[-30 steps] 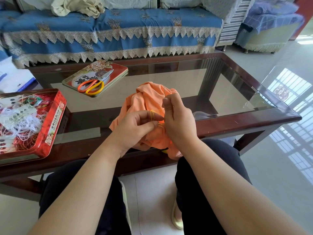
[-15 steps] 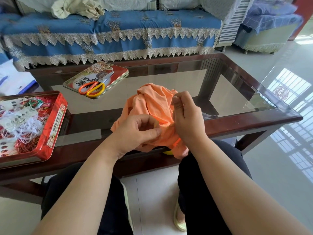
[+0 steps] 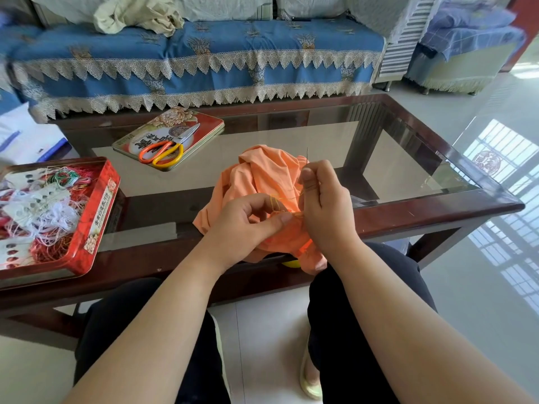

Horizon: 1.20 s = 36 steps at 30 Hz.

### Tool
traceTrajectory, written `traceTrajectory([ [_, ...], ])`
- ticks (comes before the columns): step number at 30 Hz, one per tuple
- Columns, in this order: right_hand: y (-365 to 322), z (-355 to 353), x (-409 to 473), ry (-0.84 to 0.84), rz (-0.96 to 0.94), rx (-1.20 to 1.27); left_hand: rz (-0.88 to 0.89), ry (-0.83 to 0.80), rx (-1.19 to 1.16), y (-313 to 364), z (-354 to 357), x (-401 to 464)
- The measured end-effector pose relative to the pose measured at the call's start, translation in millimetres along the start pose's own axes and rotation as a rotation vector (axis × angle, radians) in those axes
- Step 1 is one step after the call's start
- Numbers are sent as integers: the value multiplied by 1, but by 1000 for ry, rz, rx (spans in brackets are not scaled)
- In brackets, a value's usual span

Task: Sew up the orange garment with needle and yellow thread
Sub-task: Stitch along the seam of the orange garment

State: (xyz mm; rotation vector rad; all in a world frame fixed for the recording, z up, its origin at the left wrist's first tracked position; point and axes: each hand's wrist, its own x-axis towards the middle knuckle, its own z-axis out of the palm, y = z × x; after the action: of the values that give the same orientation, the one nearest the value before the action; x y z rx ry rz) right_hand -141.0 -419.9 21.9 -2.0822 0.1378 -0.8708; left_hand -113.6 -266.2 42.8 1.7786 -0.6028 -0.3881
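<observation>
The orange garment (image 3: 262,173) lies bunched on the near edge of the glass-topped table (image 3: 437,211) and hangs over it toward my lap. My left hand (image 3: 248,223) pinches a fold of the garment between thumb and curled fingers. My right hand (image 3: 323,205) pinches the needle (image 3: 307,155), whose thin tip points up above my fingertips. A fine yellow thread (image 3: 284,197) runs from the cloth by my left fingers across to my right hand.
A red tin (image 3: 99,211) full of tangled threads sits at the table's left. Its lid (image 3: 204,123) lies farther back with orange-and-yellow-handled scissors (image 3: 163,150) on it. A blue sofa (image 3: 204,59) stands behind the table. My knees are under the near edge.
My right hand has risen and moved right, drawing the needle up out of the cloth and pulling the yellow thread after it. My left hand keeps its hold on the fold.
</observation>
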Motion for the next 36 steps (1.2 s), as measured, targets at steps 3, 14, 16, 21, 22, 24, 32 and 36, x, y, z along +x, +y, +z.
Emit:
traceTrajectory([
  [3, -2, -4, 4, -38, 30, -65, 33, -16, -25, 0, 1, 0],
  [14, -50, -25, 82, -227, 540, 522, -138, -117, -98, -1, -3, 2],
  [16, -53, -21, 83, -268, 475, 491, -135, -122, -85, 0, -4, 2],
  [21, -53, -15, 78, -291, 384, 442, -90, -148, -41, 0, -5, 0],
  [22, -53, -16, 76, -271, 368, 445, -80, -157, -30, 0, -4, 0],
  [24, -52, -17, 75, -197, 332, 484, -77, -163, -21, -1, -5, 1],
  [32, -57, -25, 64, -99, 365, 677, 18, -126, 181, -10, -1, 2],
  [36, -67, -32, 60, -178, 473, 783, 14, -52, 111, -7, -5, 2],
])
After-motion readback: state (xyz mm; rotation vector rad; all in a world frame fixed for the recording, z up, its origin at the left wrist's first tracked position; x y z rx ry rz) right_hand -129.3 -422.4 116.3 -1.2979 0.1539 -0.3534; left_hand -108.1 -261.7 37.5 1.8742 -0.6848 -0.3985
